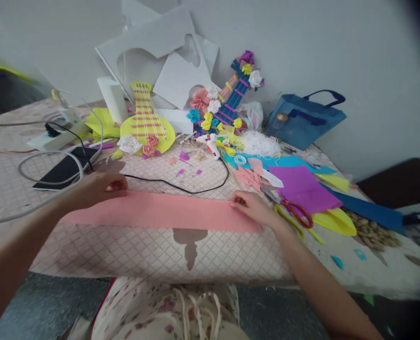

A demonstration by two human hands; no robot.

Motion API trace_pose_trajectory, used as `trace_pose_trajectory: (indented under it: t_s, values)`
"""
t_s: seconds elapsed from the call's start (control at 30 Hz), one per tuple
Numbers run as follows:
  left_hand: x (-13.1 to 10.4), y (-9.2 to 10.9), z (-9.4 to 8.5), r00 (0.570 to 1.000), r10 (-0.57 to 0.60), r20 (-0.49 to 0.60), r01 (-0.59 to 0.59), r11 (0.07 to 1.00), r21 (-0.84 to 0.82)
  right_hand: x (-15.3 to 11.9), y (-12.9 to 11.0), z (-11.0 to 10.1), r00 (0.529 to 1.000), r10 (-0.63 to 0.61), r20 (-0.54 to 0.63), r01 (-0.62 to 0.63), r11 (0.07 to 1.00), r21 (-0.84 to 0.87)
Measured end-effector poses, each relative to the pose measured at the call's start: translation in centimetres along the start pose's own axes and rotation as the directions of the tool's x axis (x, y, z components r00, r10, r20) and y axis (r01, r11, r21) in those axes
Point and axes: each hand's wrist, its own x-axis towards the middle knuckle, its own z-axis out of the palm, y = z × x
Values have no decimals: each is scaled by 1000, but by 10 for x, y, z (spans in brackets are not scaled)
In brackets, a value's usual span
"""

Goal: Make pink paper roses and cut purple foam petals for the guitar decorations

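Note:
A long strip of pink crepe paper (167, 210) lies flat along the front of the table. My left hand (107, 185) is closed at its upper edge, toward the left end, thumb and fingers pinched together. Near the right end, my right hand (250, 206) has curled fingers gripping the same upper edge. Scissors with red handles (297, 213) and a yellow-handled pair (288, 221) lie just right of my right hand. Behind the strip runs the black cord of a white glue gun (211, 144).
A yellow paper guitar (148, 125) and a blue flower-covered one (233, 101) lean at the back. A purple sheet (304, 189), pink scraps (248, 177) and a blue bag (305, 120) stand or lie right. Left are a black tablet (66, 167) and looping cables.

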Motion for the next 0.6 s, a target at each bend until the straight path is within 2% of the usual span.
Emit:
trace_pose_trajectory:
  t_s: [0.03, 0.1, 0.2, 0.23, 0.3, 0.37, 0.4, 0.47, 0.5, 0.57, 0.6]
  values:
    - [3, -5, 0, 997, 23, 76, -25, 999, 34, 1, 2, -1, 999, 6, -33, -6, 1000, -8]
    - [6, -13, -1, 997, 35, 71, -42, 994, 101, 0, 9, -7, 993, 27, -119, -30, 999, -27]
    - [2, -9, 0, 987, 123, -105, -102, 978, 182, -16, 33, -25, 958, 101, -269, -122, 990, -64]
    - [-2, -3, 2, 969, 172, -176, -134, 969, 209, -25, 43, -32, 931, 144, -335, -186, 978, -95]
    - [-9, 17, 11, 957, 244, -154, -206, 952, 228, -47, 63, -42, 909, 249, -334, -322, 929, -185]
    - [-14, 45, 25, 927, 352, -131, -332, 931, 151, -70, 81, -48, 898, 312, -312, -394, 885, -248]
    - [-14, 60, 33, 896, 427, -121, -418, 903, 98, -81, 87, -49, 898, 321, -301, -400, 880, -255]
    - [-10, 92, 52, 802, 593, -70, -591, 805, 39, -97, 95, -49, 905, 326, -273, -395, 883, -255]
    - [-6, 107, 62, 736, 677, -22, -676, 736, 24, -103, 97, -48, 907, 328, -263, -392, 884, -253]
    - [4, 134, 81, 574, 816, 67, -817, 576, -7, -109, 99, -47, 906, 333, -260, -398, 880, -261]
    - [10, 146, 90, 523, 848, 87, -850, 526, -14, -110, 100, -47, 904, 335, -267, -404, 873, -272]
